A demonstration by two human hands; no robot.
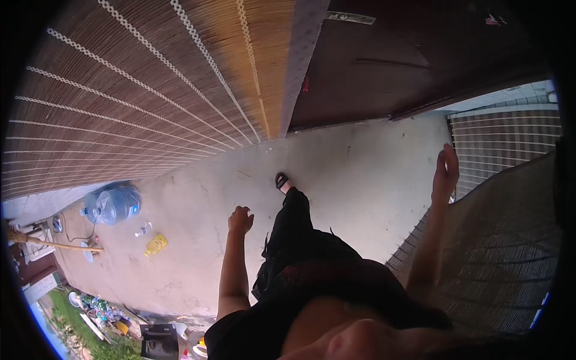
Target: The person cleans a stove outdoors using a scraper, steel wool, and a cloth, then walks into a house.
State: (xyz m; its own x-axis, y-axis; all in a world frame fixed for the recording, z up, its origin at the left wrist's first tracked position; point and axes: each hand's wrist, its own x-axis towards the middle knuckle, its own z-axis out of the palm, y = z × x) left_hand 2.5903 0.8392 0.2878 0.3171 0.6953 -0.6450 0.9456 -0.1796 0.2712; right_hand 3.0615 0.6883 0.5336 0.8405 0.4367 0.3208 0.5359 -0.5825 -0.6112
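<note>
My left hand hangs over the concrete floor, left of my black trouser leg. Its fingers are curled in, and nothing shows in them. On the right my right hand is raised beside a striped woven screen. Its fingers are loosely bent with a gap at the thumb, and it holds nothing. One foot in a black sandal is on the floor between the hands.
A woven blind with white cords spans the upper left, beside a dark door. At left are a large blue water bottle, a yellow bottle and a broom. A black box stands at the lower left.
</note>
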